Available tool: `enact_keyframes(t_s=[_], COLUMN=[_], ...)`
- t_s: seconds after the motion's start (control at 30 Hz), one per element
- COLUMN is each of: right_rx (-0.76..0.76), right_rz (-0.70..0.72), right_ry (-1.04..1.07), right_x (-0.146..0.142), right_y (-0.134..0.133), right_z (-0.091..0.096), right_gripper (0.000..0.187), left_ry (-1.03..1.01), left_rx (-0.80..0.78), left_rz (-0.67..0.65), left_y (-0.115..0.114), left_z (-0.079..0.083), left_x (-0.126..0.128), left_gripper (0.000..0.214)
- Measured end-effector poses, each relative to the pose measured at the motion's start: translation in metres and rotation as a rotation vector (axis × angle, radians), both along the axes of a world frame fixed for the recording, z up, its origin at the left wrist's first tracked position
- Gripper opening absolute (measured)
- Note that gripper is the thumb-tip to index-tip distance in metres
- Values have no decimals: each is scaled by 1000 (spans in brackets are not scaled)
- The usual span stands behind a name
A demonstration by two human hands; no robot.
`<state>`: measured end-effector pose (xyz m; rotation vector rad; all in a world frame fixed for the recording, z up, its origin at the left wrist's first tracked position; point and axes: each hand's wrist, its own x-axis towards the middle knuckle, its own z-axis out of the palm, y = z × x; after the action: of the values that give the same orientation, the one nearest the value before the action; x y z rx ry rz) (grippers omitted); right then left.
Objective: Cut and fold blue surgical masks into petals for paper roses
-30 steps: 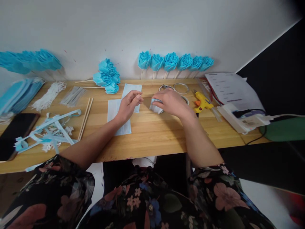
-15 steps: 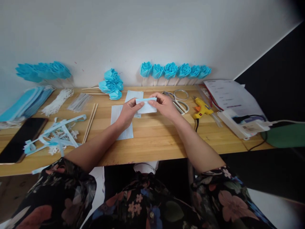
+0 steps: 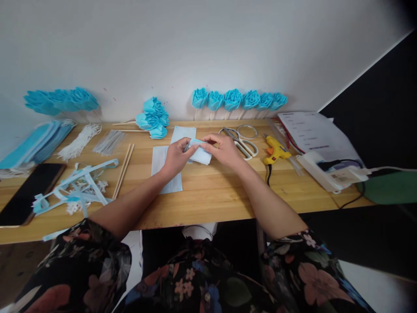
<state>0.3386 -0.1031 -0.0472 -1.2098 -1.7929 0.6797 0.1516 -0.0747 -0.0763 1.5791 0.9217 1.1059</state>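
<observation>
A folded piece of light blue mask fabric is held over the middle of the wooden table. My left hand pinches its left edge between thumb and fingers. At its upper right, my right hand grips it the same way, fingertips close to the left thumb. Under and beside my left hand lies a flat pale blue sheet. Another sheet rests just behind the hands. White-handled scissors lie to the right of my right hand.
Blue fabric roses on sticks lean against the wall, with more roses lying nearer. To the left are masks, cut strips, wooden sticks and a phone. A yellow glue gun and power strip stand right.
The folded fabric has turned from level to slanted, its right end lower. My hands have come closer together on it, and the left thumb has shifted towards the middle.
</observation>
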Motion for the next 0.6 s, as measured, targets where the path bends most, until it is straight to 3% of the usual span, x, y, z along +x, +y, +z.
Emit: enact_keyframes(t_s=[0.23, 0.37, 0.47, 0.6], right_rx=[-63, -132, -185, -206], right_rz=[0, 94, 132, 108], right_ry=[186, 243, 86, -200], right_x=[0, 9, 19, 28], right_y=[5, 10, 12, 15], right_z=[-3, -5, -8, -13], right_gripper=[28, 27, 19, 13], left_ry=[-96, 30, 291, 464], left_rx=[-125, 49, 231, 237], left_rz=[-36, 33, 115, 70], left_y=[-4, 1, 3, 1], left_z=[5, 4, 2, 0], left_x=[2, -2, -4, -2], left_gripper=[40, 28, 24, 25])
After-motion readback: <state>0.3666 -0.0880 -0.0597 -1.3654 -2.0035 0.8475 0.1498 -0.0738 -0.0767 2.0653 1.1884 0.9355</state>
